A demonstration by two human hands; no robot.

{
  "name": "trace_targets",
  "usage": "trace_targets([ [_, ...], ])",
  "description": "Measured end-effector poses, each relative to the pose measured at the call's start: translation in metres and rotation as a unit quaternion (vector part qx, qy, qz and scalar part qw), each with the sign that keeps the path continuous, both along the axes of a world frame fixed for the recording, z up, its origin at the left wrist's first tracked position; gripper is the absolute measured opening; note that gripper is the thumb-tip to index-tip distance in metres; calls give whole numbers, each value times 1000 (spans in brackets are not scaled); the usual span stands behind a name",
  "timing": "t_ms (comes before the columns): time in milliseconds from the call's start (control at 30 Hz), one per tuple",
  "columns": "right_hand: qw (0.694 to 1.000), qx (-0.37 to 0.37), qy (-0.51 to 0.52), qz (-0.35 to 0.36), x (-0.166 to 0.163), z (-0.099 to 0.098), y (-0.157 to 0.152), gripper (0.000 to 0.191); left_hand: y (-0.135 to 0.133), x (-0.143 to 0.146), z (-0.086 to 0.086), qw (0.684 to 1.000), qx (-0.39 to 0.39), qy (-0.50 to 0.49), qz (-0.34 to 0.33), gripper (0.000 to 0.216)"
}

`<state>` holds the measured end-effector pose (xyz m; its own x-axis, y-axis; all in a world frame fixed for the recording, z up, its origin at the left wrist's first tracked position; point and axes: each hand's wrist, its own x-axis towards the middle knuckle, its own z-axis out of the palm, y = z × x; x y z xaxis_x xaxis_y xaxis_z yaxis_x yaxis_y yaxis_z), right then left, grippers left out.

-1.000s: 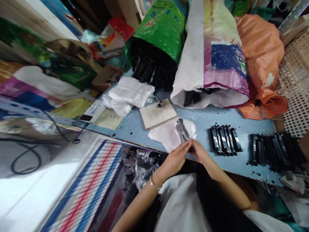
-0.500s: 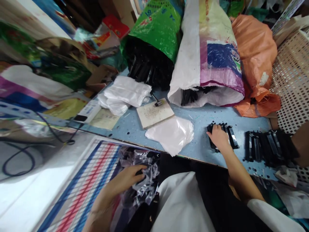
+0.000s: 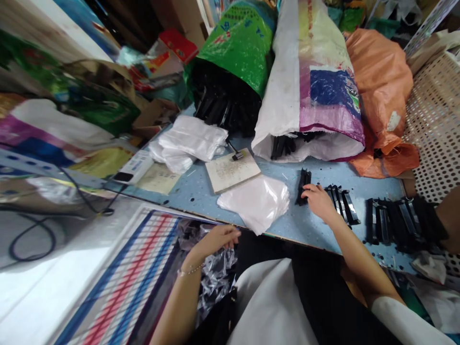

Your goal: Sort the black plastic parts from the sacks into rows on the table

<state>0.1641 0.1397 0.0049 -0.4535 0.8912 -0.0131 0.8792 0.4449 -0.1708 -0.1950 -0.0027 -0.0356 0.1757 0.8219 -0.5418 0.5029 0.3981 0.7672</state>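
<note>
My right hand (image 3: 319,202) grips a small bundle of slim black plastic pieces (image 3: 304,184) at its left side, thumb and fingertips against them; how many it pinches is hard to see. Just right of that hand, several more black pieces with shiny faces (image 3: 343,203) lie side by side on the blue table (image 3: 201,211). My left hand (image 3: 222,237) is at the table's front edge, fingers loosely stretched and no object visible in them. Below it sits a heap of filled clear plastic bags (image 3: 217,278). Between the hands lies a stack of flat clear bags (image 3: 257,201).
A board (image 3: 233,170) with a small black-handled tool (image 3: 237,155) lies behind the flat bags. A green sack (image 3: 237,52) and a white sack (image 3: 280,96) spill black pieces at the back. Another black row (image 3: 402,223) lies far right, near a perforated basket (image 3: 436,129).
My right hand has moved left, bringing some black pieces away from the row. My left hand has risen from the filled bags towards the table edge.
</note>
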Motion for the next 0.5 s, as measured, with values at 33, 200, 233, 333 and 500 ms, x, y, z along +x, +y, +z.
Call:
trace_targets([
  [33, 999, 19, 11, -31, -1, -3, 1, 21, 10, 15, 8, 999, 40, 1, 1, 32],
  [200, 990, 47, 16, -135, -24, -13, 0, 46, 57, 103, 22, 917, 333, 217, 43, 22],
  [233, 989, 37, 13, -145, -26, -15, 1, 44, 64, 113, 19, 902, 350, 251, 35, 21],
  [333, 984, 13, 18, -176, -26, -16, 9, 47, 79, 118, 4, 903, 346, 253, 23, 14],
  [500, 938, -118, 228, -233, -11, -10, 21, 45, 93, 85, -8, 944, 288, 43, 153, 21],
])
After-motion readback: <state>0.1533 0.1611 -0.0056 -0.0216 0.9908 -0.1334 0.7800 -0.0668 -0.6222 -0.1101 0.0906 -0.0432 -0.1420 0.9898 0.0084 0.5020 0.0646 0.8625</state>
